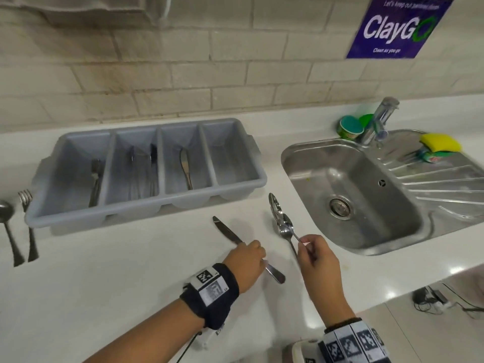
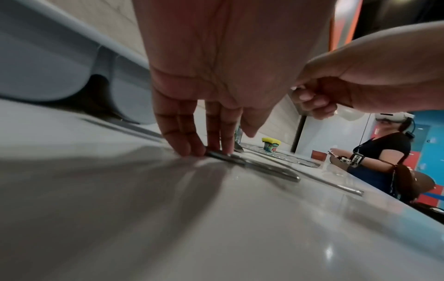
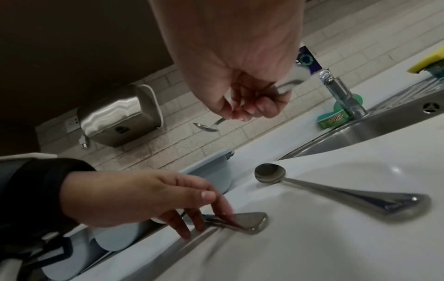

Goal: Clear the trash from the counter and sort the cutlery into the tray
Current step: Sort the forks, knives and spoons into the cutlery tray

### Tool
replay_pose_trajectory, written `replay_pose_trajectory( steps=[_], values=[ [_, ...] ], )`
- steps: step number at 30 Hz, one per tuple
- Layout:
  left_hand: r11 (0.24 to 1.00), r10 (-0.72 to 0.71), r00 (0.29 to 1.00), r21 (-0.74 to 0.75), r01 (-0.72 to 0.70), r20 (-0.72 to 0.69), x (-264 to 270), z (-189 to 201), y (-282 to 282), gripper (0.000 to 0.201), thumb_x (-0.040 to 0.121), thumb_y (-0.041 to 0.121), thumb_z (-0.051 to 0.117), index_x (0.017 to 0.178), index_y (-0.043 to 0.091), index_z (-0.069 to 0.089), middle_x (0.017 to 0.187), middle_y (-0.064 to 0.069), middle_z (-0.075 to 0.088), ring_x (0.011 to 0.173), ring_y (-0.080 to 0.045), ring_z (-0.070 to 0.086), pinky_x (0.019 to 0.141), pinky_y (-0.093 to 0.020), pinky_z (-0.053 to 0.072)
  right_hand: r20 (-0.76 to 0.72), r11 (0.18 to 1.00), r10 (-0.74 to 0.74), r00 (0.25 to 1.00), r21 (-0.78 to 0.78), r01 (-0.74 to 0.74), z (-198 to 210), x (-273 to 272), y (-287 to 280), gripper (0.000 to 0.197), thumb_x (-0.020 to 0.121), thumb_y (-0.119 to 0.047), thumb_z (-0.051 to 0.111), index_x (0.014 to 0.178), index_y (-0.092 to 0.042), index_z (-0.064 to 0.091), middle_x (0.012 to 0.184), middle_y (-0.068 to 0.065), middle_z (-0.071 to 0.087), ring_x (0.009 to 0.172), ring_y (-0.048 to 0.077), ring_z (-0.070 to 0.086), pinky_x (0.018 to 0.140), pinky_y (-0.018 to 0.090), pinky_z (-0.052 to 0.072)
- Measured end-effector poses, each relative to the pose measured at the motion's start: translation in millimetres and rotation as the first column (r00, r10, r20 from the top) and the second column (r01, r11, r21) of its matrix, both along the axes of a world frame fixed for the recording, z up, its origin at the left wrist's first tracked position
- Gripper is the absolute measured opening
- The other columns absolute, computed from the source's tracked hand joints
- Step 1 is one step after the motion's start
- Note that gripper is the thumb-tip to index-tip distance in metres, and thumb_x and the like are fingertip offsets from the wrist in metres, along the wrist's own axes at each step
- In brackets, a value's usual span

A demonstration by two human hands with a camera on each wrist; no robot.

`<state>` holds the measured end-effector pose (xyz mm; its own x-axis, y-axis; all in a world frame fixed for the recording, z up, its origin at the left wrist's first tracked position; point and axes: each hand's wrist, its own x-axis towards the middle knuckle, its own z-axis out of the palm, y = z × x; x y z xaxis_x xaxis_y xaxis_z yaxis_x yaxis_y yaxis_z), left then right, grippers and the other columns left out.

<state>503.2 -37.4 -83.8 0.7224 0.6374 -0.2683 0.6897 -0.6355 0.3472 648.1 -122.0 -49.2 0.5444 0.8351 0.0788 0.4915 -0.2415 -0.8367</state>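
A grey four-compartment cutlery tray (image 1: 65, 218) sits at the back left and holds a fork, some spoons and a knife, each kind in its own compartment; the rightmost compartment is empty. A table knife (image 1: 227, 231) lies on the white counter in front of it. My left hand (image 1: 248, 255) has straight fingertips (image 2: 192, 150) resting on the knife's handle (image 3: 250, 222). My right hand (image 1: 314, 252) pinches a small spoon (image 1: 286, 221) by its handle, lifted off the counter (image 3: 206, 127). Below it lie a larger spoon (image 3: 269, 174) and a slotted spoon (image 1: 275, 205).
A spoon (image 1: 5, 210) and a fork (image 1: 25, 197) lie on the counter left of the tray. The steel sink (image 1: 288, 153) is at the right, with a faucet (image 1: 379, 119), a green tub (image 1: 349, 128) and a yellow sponge (image 1: 440, 141). Another person (image 2: 379, 152) stands beyond the counter's end.
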Motion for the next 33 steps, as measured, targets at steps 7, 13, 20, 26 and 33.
replay_pose_trajectory(
  steps=[7,13,20,26,33],
  values=[
    [0.977,0.215,0.967,0.026,-0.213,-0.136,-40,3,8,0.023,0.092,0.017,0.05,0.108,0.002,0.058,0.122,-0.011,0.051,0.1,-0.03,0.057,0.09,-0.038,0.049,0.012,1.0,0.021,1.0,-0.02,-0.021,-14,6,7,0.008,0.089,-0.01,0.057,0.085,-0.017,0.056,0.055,-0.002,0.05,0.055,0.009,0.046,0.05,0.01,0.038],
    [0.857,0.509,0.852,-0.017,-0.515,-0.125,-65,7,12,0.026,0.089,0.01,0.049,0.114,0.003,0.052,0.119,-0.015,0.055,0.104,-0.03,0.057,0.087,-0.035,0.047,-0.008,0.997,0.077,0.997,-0.009,-0.078,-16,2,21,0.014,0.089,-0.008,0.055,0.084,-0.02,0.054,0.057,0.003,0.049,0.049,0.012,0.041,0.05,0.008,0.038],
    [0.873,0.477,0.839,0.029,-0.487,-0.261,-68,8,17,0.027,0.089,0.01,0.045,0.113,-0.001,0.05,0.119,-0.018,0.057,0.11,-0.033,0.053,0.089,-0.039,0.045,0.002,0.994,0.111,0.994,0.011,-0.111,-20,-1,37,0.013,0.087,-0.005,0.058,0.081,-0.017,0.056,0.062,0.015,0.056,0.062,0.014,0.046,0.052,0.004,0.038],
    [0.804,0.561,0.809,-0.35,-0.481,0.175,-79,60,20,0.008,0.088,0.016,0.053,0.096,0.014,0.054,0.082,-0.003,0.058,0.072,-0.019,0.053,0.069,-0.031,0.046,-0.092,0.998,0.052,0.994,0.034,-0.049,-11,10,39,0.018,0.086,-0.011,0.062,0.075,-0.025,0.057,0.075,0.001,0.059,0.074,0.018,0.05,0.051,0.005,0.037],
    [0.71,0.704,0.543,-0.444,-0.546,0.458,-9,106,143,0.031,0.081,0.008,0.065,0.111,0.005,0.06,0.08,-0.012,0.068,0.078,-0.027,0.064,0.084,-0.038,0.056,-0.086,0.996,-0.059,0.995,0.055,0.064,3,25,34,0.034,0.087,-0.007,0.058,0.068,-0.035,0.05,0.062,0.008,0.061,0.062,-0.003,0.054,0.054,0.003,0.038]
  ],
)
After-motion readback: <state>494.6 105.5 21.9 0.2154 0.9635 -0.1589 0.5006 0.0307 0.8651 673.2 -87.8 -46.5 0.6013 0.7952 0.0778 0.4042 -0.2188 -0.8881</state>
